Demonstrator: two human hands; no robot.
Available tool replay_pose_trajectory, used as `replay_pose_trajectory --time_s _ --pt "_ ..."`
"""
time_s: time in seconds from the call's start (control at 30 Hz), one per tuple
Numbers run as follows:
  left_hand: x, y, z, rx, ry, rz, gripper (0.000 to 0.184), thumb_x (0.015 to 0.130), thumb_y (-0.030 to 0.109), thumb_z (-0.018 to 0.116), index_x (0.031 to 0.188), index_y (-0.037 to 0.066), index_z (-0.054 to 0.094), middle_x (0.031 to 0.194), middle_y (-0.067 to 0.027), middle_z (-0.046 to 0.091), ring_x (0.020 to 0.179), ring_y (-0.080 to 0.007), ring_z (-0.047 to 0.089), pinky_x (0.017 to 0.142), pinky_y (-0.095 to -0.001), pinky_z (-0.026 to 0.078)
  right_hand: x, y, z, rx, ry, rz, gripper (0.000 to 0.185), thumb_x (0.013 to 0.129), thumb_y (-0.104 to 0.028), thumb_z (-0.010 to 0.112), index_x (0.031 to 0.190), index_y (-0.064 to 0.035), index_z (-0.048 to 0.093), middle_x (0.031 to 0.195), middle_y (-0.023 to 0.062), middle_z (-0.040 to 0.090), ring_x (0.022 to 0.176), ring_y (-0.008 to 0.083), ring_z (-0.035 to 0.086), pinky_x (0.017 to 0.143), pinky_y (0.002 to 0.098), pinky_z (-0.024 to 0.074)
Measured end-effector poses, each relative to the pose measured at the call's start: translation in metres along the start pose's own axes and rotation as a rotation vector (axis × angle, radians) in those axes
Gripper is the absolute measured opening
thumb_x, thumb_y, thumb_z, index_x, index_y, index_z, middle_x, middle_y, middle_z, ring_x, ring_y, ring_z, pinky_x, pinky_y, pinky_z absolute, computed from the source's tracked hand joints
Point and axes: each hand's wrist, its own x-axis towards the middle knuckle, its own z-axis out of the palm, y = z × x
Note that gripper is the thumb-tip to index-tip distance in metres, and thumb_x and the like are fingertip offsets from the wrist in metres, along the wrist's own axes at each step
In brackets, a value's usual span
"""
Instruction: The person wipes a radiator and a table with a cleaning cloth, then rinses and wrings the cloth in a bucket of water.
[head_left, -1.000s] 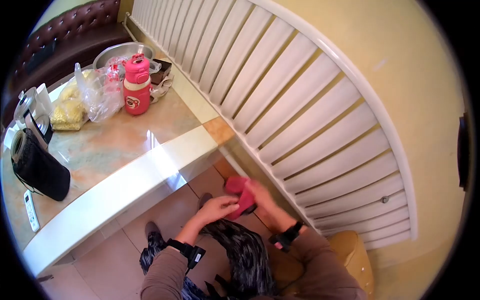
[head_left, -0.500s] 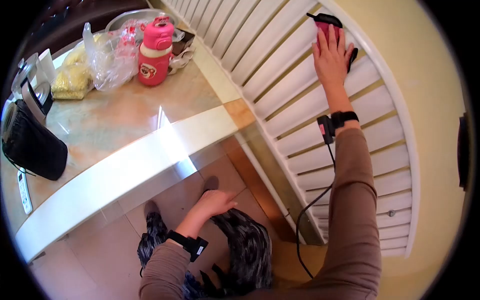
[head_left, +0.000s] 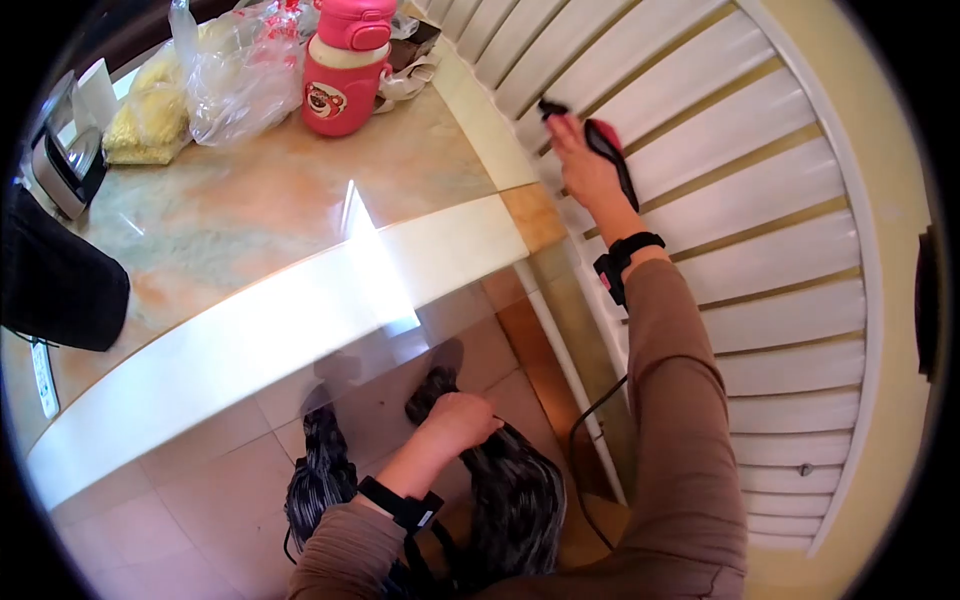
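Observation:
My right hand [head_left: 588, 172] is pressed over a red-and-black hand-sized object [head_left: 607, 140], whose exact kind I cannot make out. Its red top and black edge show on the right of the fingers, and a black end sticks out past the fingertips. It lies against a white slatted panel [head_left: 735, 180], near the panel's left edge. My left hand [head_left: 465, 420] hangs above my patterned trousers [head_left: 515, 490] by the knee, its fingers curled in, with nothing visible in it.
A stone-topped table [head_left: 250, 220] with a pale curved edge is on the left. On it are a pink bottle [head_left: 340, 90], plastic bags [head_left: 235, 85], a black pouch [head_left: 65, 270] and a remote control [head_left: 44, 380]. A black cable [head_left: 573, 440] hangs below my right arm.
My right hand has slid down and left across the slats with the red-and-black object. My left hand moved slightly right and down. The view has shifted, with the bottle now higher.

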Motion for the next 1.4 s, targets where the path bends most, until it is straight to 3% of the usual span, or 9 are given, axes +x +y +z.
replay_pose_trajectory --time_s 0.3,0.4,0.43,0.67,0.73,0.77,0.97,1.17,1.4 --pt "0.005 0.000 -0.002 0.075 -0.076 -0.028 0.041 0.086 0.037 0.054 0.115 0.007 0.055 0.105 -0.0186 0.061 0.097 -0.0352 0.059 0.081 -0.0435 0.047 -0.004 0.005 0.014 -0.188 -0.305 -0.408 0.030 0.074 -0.004 0.050 0.100 -0.0068 0.064 0.118 0.0052 0.057 0.113 0.0227 0.050 0.086 0.0317 0.0476" --pt "0.009 -0.007 0.003 0.081 -0.025 -0.045 0.035 0.086 0.036 0.054 0.100 0.006 0.066 0.101 -0.0172 0.065 0.096 -0.0339 0.061 0.082 -0.0428 0.048 -0.036 -0.009 -0.026 -0.308 -0.572 -0.246 0.028 0.074 -0.006 0.052 0.099 -0.0073 0.064 0.115 0.0048 0.058 0.107 0.0230 0.054 0.083 0.0326 0.0482" --pt "0.004 -0.005 -0.002 0.057 0.031 -0.031 0.036 0.086 0.037 0.054 0.096 0.004 0.067 0.101 -0.0176 0.065 0.097 -0.0339 0.061 0.083 -0.0429 0.048 -0.060 0.007 -0.019 -0.122 -0.202 -0.482 0.025 0.075 -0.009 0.054 0.098 -0.0074 0.064 0.108 0.0052 0.059 0.097 0.0238 0.057 0.076 0.0350 0.0497" --pt "0.010 -0.025 0.008 0.126 0.070 0.012 0.039 0.085 0.038 0.055 0.105 0.005 0.062 0.102 -0.0165 0.065 0.098 -0.0323 0.061 0.083 -0.0426 0.048 -0.218 0.003 -0.037 -0.087 -0.227 -0.332 0.012 0.075 -0.010 0.055 0.076 -0.0120 0.067 0.086 0.0053 0.063 0.073 0.0242 0.061 0.061 0.0374 0.0481" --pt "0.004 -0.017 0.000 0.140 0.025 0.000 0.039 0.086 0.038 0.054 0.107 0.006 0.061 0.106 -0.0161 0.063 0.101 -0.0315 0.059 0.084 -0.0419 0.047 -0.228 -0.009 -0.074 -0.089 -0.744 -0.126 0.015 0.069 -0.009 0.056 0.068 -0.0192 0.067 0.079 0.0023 0.064 0.073 0.0239 0.062 0.062 0.0360 0.0484" --pt "-0.004 -0.009 -0.007 0.164 0.011 -0.044 0.039 0.086 0.038 0.054 0.108 0.006 0.060 0.107 -0.0161 0.063 0.102 -0.0313 0.059 0.085 -0.0418 0.047 -0.227 -0.018 -0.107 0.070 -0.596 0.009 0.021 0.065 -0.007 0.056 0.060 -0.0253 0.067 0.074 -0.0002 0.064 0.076 0.0236 0.062 0.064 0.0348 0.0490" --pt "0.000 -0.010 -0.004 0.239 0.050 -0.104 0.037 0.085 0.034 0.057 0.109 0.006 0.058 0.108 -0.0157 0.062 0.102 -0.0318 0.058 0.085 -0.0429 0.046 -0.147 0.021 -0.245 -0.523 0.792 -0.099 0.037 0.070 0.002 0.056 0.102 -0.0123 0.066 0.112 0.0007 0.063 0.102 0.0217 0.058 0.084 0.0322 0.0455" --pt "0.008 -0.028 0.006 0.360 0.137 -0.149 0.032 0.082 0.030 0.062 0.103 0.006 0.059 0.100 -0.0139 0.064 0.094 -0.0304 0.062 0.080 -0.0430 0.047 -0.134 0.039 -0.193 -0.668 0.558 0.056 0.037 0.077 -0.016 0.058 0.114 -0.0118 0.059 0.131 0.0018 0.047 0.122 0.0253 0.041 0.095 0.0541 0.0310" --pt "-0.001 -0.024 0.000 0.386 0.163 -0.125 0.035 0.082 0.033 0.061 0.106 0.006 0.059 0.099 -0.0159 0.064 0.093 -0.0329 0.061 0.079 -0.0437 0.048 -0.178 -0.011 -0.058 -0.490 0.035 -0.088 0.041 0.072 -0.027 0.063 0.109 -0.0085 0.062 0.138 0.0073 0.038 0.130 0.0273 0.029 0.105 0.0510 0.0250"
